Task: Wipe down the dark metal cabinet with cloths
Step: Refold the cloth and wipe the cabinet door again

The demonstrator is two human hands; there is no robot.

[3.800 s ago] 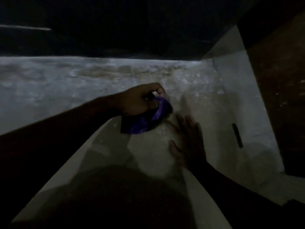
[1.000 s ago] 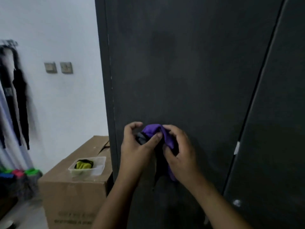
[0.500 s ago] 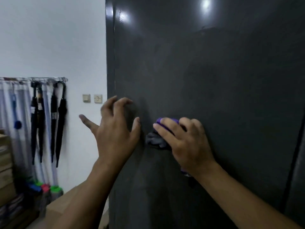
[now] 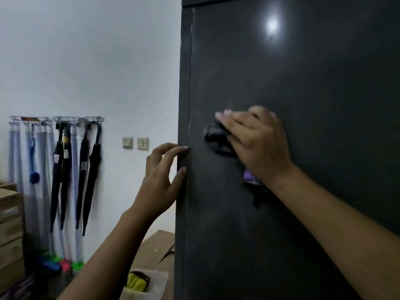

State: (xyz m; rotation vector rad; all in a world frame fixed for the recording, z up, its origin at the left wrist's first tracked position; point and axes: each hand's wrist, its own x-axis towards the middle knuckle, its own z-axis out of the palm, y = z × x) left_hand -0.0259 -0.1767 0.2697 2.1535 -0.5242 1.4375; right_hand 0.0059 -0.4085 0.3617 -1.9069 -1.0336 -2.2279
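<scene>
Nearest to us, the person's right hand point(image 4: 257, 146) lies spread on the front face of the dark metal cabinet point(image 4: 313, 83). Its fingers are straight and point toward the cabinet's left edge. It presses a cloth point(image 4: 216, 140) flat against the metal. We see a dark bunch of the cloth past the fingertips and a purple corner under the wrist. The hand is blurred.

The left hand point(image 4: 160, 180) is released and holds nothing. Its fingers are loosely bent, and the fingertips and thumb touch the cabinet's left front corner, a little lower than the cloth.

Low against the cabinet's left side we find a clear plastic tub point(image 4: 159, 278) holding a yellow cloth point(image 4: 135, 283), with a cardboard box point(image 4: 155, 245) just behind it.

Farther to the cabinet's left, on the white wall point(image 4: 86, 61), we make out two switch plates point(image 4: 142, 143), then a rack point(image 4: 56, 119) of hanging dark umbrellas point(image 4: 91, 169). Stacked cartons point(image 4: 9, 224) stand farthest from the cabinet.
</scene>
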